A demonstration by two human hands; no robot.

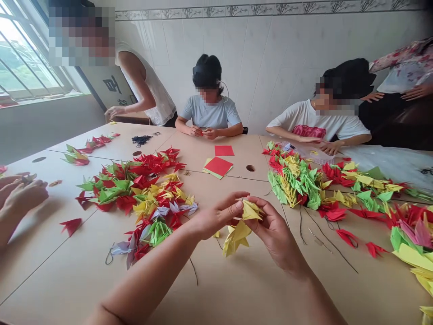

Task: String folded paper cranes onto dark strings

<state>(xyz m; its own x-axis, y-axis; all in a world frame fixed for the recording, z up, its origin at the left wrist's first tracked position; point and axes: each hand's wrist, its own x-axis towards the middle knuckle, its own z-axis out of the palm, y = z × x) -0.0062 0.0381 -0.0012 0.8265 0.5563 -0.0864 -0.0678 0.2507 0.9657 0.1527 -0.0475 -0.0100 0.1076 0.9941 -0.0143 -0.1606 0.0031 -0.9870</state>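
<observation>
My left hand (216,216) and my right hand (275,232) meet above the table's front middle. Both pinch a cluster of yellow folded paper cranes (241,228); one crane sits between the fingertips and others hang below on what looks like a thin string. A thin dark thread (193,270) trails on the table under my left wrist. To the left lies a big pile of red, green, yellow and lilac paper cranes (142,194).
Another pile of cranes (297,180) lies right of centre, with more strung cranes (409,234) at the far right. Red and yellow paper squares (218,166) sit mid-table. Several other people sit or stand around; someone's hands (18,192) rest at the left edge.
</observation>
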